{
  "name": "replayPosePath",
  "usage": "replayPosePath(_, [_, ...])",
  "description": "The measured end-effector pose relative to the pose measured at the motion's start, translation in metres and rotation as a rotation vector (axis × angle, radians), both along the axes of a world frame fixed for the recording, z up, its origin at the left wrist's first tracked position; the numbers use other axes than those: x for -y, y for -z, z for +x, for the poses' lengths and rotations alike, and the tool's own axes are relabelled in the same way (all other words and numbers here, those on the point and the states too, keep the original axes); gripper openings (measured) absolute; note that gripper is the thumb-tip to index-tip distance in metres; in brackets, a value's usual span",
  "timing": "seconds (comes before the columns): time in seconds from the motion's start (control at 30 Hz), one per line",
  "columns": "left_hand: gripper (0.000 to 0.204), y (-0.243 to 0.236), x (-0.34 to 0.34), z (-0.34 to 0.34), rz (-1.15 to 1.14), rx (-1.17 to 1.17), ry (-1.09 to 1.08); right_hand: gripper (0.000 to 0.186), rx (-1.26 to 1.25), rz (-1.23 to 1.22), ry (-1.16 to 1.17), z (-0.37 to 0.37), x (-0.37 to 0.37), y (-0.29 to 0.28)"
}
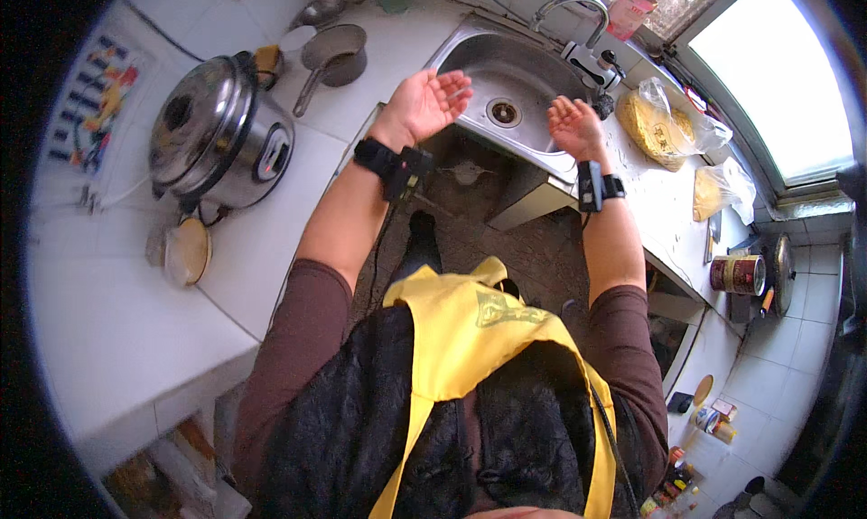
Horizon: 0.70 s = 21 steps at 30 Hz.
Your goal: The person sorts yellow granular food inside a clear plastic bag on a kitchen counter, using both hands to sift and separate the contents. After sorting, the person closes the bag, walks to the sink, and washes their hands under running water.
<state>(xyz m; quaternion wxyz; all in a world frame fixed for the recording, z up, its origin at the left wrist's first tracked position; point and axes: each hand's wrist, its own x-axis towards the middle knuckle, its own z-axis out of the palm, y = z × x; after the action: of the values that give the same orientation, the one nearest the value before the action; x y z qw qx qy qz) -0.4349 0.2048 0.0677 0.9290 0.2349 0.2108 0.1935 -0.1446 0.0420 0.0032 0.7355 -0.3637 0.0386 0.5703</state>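
Observation:
Both of my hands are raised, palms turned up, at the near edge of a steel sink (533, 63). My left hand (424, 106) is over the sink's near left corner, its fingers stretched out and nothing in it. Over the sink's right side is my right hand (576, 126), fingers slightly curled and apart, also holding nothing. A black device is strapped round each wrist. Beyond the hands, a curved faucet (578, 13) rises at the back of the sink. The drain (503, 113) shows between my hands.
On the left counter stand a steel rice cooker (221, 135), a saucepan (341, 57) and a round-lidded container (190, 251). Bagged yellow noodles (655, 126), a smaller bag (722, 192) and a tin can (736, 273) line the right counter. A pink bottle (630, 12) stands behind the faucet.

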Motion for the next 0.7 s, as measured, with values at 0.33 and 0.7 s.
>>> replayPosePath(0.33, [0.040, 0.031, -0.141, 0.180, -0.166, -0.172, 0.169, 0.050, 0.063, -0.454, 0.445, 0.159, -0.052, 0.009])
replayPosePath(0.7, [0.038, 0.104, -0.156, 0.262, -0.146, -0.380, 0.189, 0.047, 0.202, -0.617, 0.520, 0.219, -0.097, 0.043])
